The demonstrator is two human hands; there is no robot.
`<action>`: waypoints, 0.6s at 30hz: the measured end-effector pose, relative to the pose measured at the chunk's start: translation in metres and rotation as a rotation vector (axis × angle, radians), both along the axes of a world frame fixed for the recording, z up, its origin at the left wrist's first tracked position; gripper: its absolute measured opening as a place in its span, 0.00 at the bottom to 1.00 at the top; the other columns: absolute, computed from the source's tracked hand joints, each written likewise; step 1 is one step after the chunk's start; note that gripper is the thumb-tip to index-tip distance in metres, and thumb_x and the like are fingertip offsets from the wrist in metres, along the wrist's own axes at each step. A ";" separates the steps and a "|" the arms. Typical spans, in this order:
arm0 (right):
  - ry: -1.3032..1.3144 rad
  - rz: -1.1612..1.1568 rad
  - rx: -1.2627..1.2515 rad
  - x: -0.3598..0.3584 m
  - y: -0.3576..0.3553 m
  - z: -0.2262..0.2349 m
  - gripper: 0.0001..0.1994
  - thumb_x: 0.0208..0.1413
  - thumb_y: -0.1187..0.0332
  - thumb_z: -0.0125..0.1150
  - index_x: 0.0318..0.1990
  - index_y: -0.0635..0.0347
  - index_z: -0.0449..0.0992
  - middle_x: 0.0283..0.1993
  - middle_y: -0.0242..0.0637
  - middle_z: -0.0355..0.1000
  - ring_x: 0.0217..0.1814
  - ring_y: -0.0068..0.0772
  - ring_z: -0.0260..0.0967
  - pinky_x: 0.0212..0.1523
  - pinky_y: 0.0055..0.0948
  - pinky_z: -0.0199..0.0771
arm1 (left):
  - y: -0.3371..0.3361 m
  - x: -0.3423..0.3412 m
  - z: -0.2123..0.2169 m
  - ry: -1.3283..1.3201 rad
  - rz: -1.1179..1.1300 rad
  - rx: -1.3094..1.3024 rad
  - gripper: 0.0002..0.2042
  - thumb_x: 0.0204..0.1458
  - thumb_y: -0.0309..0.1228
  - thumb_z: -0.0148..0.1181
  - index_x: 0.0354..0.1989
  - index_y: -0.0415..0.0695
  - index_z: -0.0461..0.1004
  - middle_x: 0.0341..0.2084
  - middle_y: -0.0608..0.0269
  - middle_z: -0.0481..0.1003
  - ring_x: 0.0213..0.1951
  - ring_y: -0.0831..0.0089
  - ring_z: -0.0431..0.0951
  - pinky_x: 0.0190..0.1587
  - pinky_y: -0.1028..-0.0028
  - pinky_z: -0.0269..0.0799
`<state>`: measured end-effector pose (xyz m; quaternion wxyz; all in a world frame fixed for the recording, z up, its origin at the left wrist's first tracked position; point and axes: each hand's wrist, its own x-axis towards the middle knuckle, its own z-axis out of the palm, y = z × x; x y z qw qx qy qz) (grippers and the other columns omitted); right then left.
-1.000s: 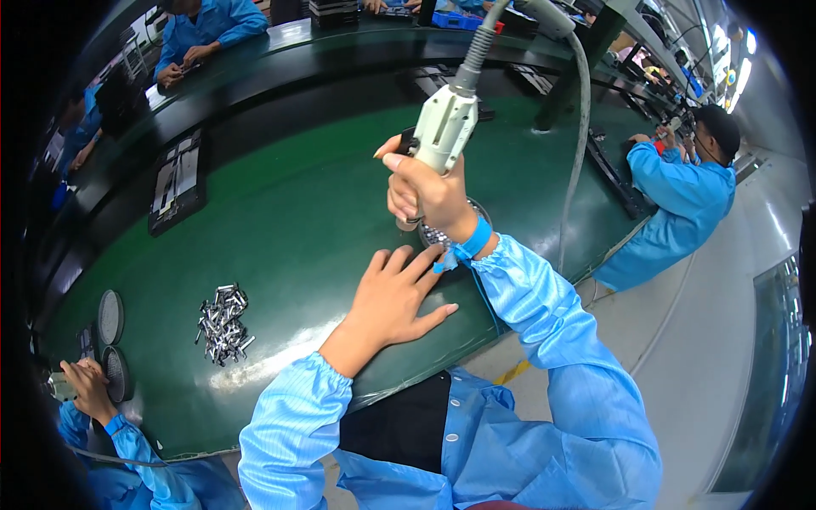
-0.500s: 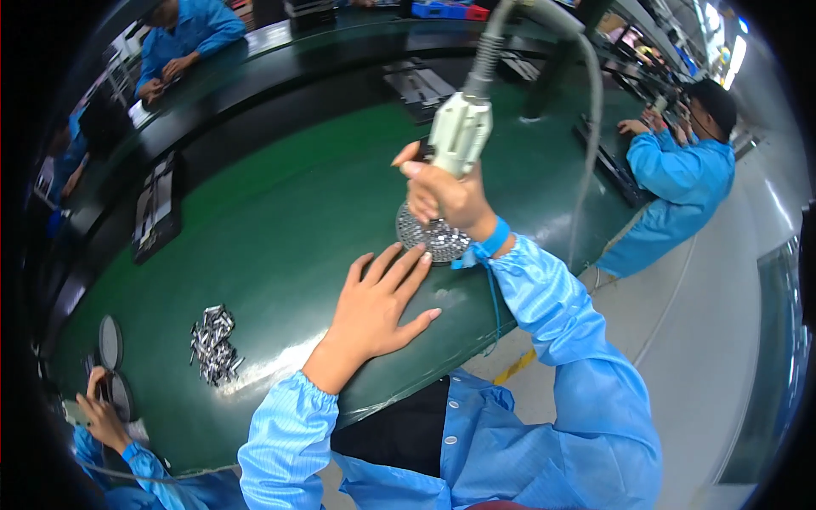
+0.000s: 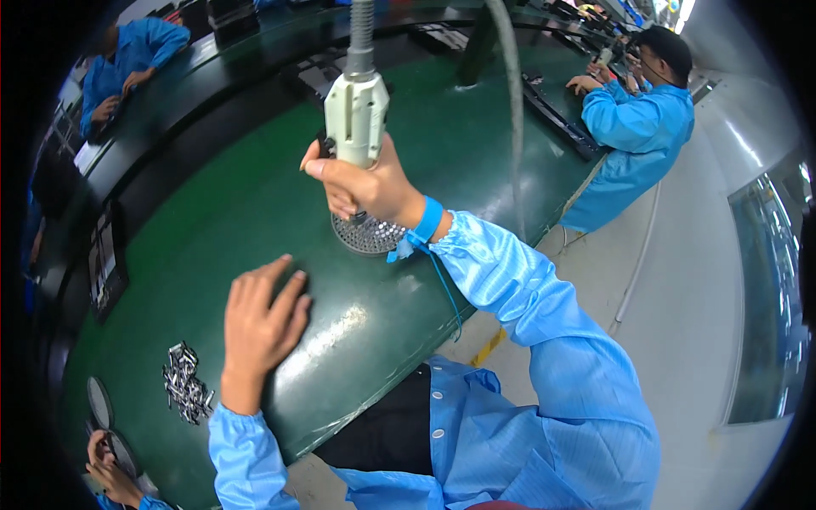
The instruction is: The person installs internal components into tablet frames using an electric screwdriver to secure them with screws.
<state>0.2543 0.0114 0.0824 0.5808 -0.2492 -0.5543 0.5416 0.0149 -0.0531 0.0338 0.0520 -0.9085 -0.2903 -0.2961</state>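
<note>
My right hand (image 3: 378, 189) is wrapped round a pale power screwdriver (image 3: 355, 119), held upright with its hose end up. Its black tip shows below my fist, over a round grey plate (image 3: 367, 244) full of small holes and shiny bits. My fist and wrist cover part of that plate, so I cannot tell whether the tip touches it. My left hand (image 3: 262, 321) is open, fingers apart and slightly bent, over the green table (image 3: 357, 293) and holding nothing. Near it lies a heap of small metal pieces (image 3: 185, 382).
A grey hose (image 3: 514, 110) hangs right of the screwdriver. Black trays (image 3: 107, 263) lie along the table's far and left sides. One co-worker (image 3: 646, 119) stands at the right, another (image 3: 132, 64) at the far left. A third person's hand (image 3: 110, 472) is by round discs (image 3: 99, 402) at lower left.
My left hand has moved away from the round plate, leftward toward the metal heap. The screwdriver stays in my right hand above the plate. The whole view has shifted.
</note>
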 end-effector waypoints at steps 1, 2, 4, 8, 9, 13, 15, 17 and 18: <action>0.013 -0.018 0.002 -0.004 0.000 -0.001 0.06 0.57 0.73 0.63 0.33 0.67 0.75 0.16 0.31 0.68 0.12 0.19 0.63 0.13 0.25 0.64 | 0.001 -0.009 0.000 -0.030 0.035 -0.002 0.16 0.46 0.26 0.67 0.45 0.40 0.78 0.48 0.53 0.75 0.44 0.56 0.77 0.46 0.61 0.72; -0.028 -0.051 0.013 -0.004 0.000 0.001 0.05 0.57 0.73 0.63 0.33 0.67 0.75 0.15 0.32 0.67 0.12 0.20 0.63 0.13 0.25 0.63 | 0.003 -0.014 0.001 -0.058 0.075 -0.005 0.15 0.46 0.24 0.66 0.44 0.40 0.79 0.46 0.53 0.76 0.42 0.56 0.77 0.44 0.62 0.72; -0.039 -0.084 -0.009 0.001 -0.004 0.004 0.05 0.57 0.74 0.63 0.34 0.67 0.75 0.14 0.31 0.65 0.12 0.21 0.62 0.13 0.25 0.62 | 0.006 -0.009 -0.005 -0.133 0.062 -0.048 0.12 0.47 0.21 0.64 0.43 0.39 0.80 0.46 0.52 0.76 0.42 0.57 0.77 0.43 0.63 0.73; -0.090 -0.049 0.012 0.001 -0.001 -0.001 0.07 0.58 0.73 0.57 0.40 0.69 0.72 0.13 0.29 0.55 0.10 0.23 0.53 0.14 0.28 0.60 | 0.006 -0.007 -0.005 -0.083 0.017 -0.062 0.10 0.48 0.22 0.65 0.40 0.38 0.80 0.45 0.53 0.77 0.39 0.59 0.77 0.42 0.64 0.73; -0.086 -0.046 0.013 -0.002 0.000 -0.002 0.07 0.58 0.73 0.57 0.40 0.69 0.72 0.13 0.29 0.55 0.10 0.23 0.53 0.14 0.29 0.60 | 0.005 -0.009 -0.008 -0.080 0.006 -0.066 0.10 0.48 0.23 0.66 0.39 0.38 0.80 0.44 0.54 0.77 0.38 0.60 0.77 0.41 0.65 0.73; -0.087 -0.044 0.002 -0.008 0.001 -0.005 0.07 0.59 0.72 0.56 0.39 0.70 0.71 0.14 0.29 0.54 0.11 0.22 0.52 0.14 0.29 0.59 | 0.006 -0.016 -0.013 -0.121 0.045 -0.089 0.08 0.48 0.24 0.66 0.37 0.38 0.80 0.44 0.54 0.77 0.38 0.61 0.77 0.40 0.66 0.73; -0.091 -0.046 0.010 -0.008 0.000 -0.006 0.08 0.59 0.72 0.56 0.38 0.70 0.70 0.13 0.29 0.54 0.11 0.23 0.52 0.14 0.29 0.59 | 0.005 -0.015 -0.013 -0.119 0.050 -0.095 0.08 0.49 0.24 0.66 0.37 0.38 0.80 0.44 0.54 0.77 0.38 0.61 0.78 0.40 0.66 0.73; 0.007 0.020 -0.012 0.000 0.006 -0.011 0.05 0.56 0.74 0.62 0.36 0.66 0.73 0.13 0.30 0.60 0.10 0.22 0.58 0.13 0.28 0.63 | 0.005 -0.013 -0.013 -0.118 0.052 -0.102 0.08 0.49 0.24 0.66 0.37 0.38 0.80 0.44 0.55 0.77 0.39 0.61 0.78 0.41 0.66 0.73; 0.008 0.024 -0.018 0.001 0.006 -0.011 0.05 0.56 0.74 0.62 0.36 0.66 0.73 0.13 0.30 0.60 0.10 0.22 0.58 0.13 0.28 0.63 | 0.006 -0.013 -0.014 -0.119 0.046 -0.092 0.07 0.49 0.24 0.66 0.37 0.38 0.80 0.44 0.55 0.77 0.39 0.61 0.78 0.41 0.66 0.74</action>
